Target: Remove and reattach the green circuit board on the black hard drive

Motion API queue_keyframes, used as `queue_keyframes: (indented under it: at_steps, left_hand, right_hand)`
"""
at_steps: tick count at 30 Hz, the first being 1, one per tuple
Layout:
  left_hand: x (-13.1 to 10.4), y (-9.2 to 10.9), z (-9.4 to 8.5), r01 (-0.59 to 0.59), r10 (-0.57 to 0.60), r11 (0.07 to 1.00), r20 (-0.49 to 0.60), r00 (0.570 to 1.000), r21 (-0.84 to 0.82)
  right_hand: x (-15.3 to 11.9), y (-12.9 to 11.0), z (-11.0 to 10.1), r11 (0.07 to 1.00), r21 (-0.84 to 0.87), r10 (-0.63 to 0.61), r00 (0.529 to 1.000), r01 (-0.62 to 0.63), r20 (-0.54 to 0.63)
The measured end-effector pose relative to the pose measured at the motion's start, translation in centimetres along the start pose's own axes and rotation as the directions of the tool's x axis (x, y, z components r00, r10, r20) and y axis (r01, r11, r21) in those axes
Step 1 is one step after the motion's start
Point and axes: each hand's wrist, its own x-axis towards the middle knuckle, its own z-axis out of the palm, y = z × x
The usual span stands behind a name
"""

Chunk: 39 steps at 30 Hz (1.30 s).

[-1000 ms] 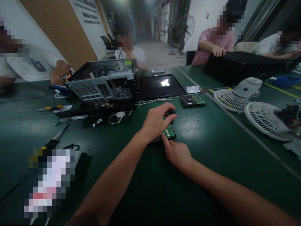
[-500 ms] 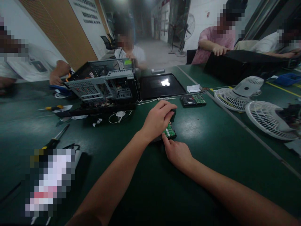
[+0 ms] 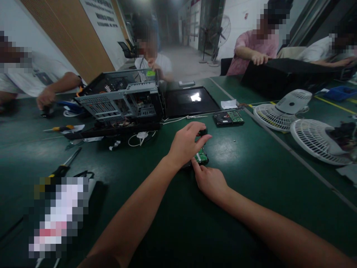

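Observation:
A hard drive with a green circuit board lies on the dark green table, partly covered by both hands. Over it, my left hand is curled round a small black tool handle, thumb held off to the side; the tool's lower part is mostly hidden. My right hand rests at the drive's near side, its index finger pressed on the board's edge and the other fingers folded under. Farther back on the table lies a second hard drive.
An opened computer case stands at the back left, beside a black panel. Screwdrivers and a blurred-out device lie left. White fan parts and a black case are right. Several people sit around.
My left thumb has moved away from its fingers, showing the black handle between them. My right hand has stayed in place. At the far left, another person's hand has moved left and down.

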Motion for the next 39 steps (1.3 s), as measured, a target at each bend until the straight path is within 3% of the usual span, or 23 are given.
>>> queue_keyframes:
  at_steps: [7,20,27,39]
  left_hand:
    - [0.1,0.2,0.0,0.012,-0.012,1.000,-0.035,0.999,-0.002]
    - [0.6,0.9,-0.8,0.048,-0.046,0.999,0.071,0.996,-0.021]
    - [0.4,1.1,-0.5,0.047,-0.047,0.998,0.008,0.999,-0.049]
    - [0.6,1.2,-1.0,0.035,-0.036,0.999,0.075,0.997,0.012]
  right_hand:
    - [0.0,0.1,0.2,1.000,-0.009,-0.001,1.000,0.001,-0.005]
    - [0.0,0.0,0.1,1.000,-0.009,0.003,1.000,-0.003,-0.010]
    - [0.1,0.1,0.3,1.000,-0.009,-0.010,1.000,0.009,-0.021]
    - [0.1,0.0,0.2,1.000,-0.008,0.007,1.000,-0.007,-0.009]
